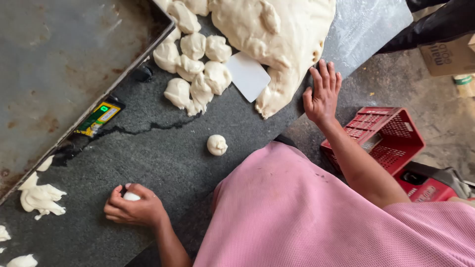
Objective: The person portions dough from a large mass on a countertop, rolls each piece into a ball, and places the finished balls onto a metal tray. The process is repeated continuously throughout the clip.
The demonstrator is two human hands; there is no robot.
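Dough ball (131, 196), small, white and smooth, sits under our left hand (134, 209), whose fingers curl over it and close around it against the dark stone counter (163, 163), so only a sliver of it shows between thumb and forefinger. Our right hand (322, 96) lies flat with its fingers spread wide at the counter's edge, gripping nothing, its fingertips just touching the rim of the big dough mass (277, 34).

Between our two hands one finished dough ball (216, 145) rests alone on the counter, round with a slight fold on top, well apart from both. Farther out, a heap of cut dough pieces (195, 66) lies beside the big mass; we count about ten lumps, rough and uneven, touching one another. One white plastic scraper (247, 75) lies flat between the heap and the big mass, partly tucked under the mass.

By the left hand, near the counter's end, a few ragged scraps of dough (40, 198) lie; we count about four. One small green and yellow packet (99, 118) sits at the edge of a rusty metal sheet (54, 64). Our pink garment (297, 217) fills the lower part of the view. On the floor beside the counter stands one red plastic crate (391, 136), and a cardboard box (448, 57) stands farther off
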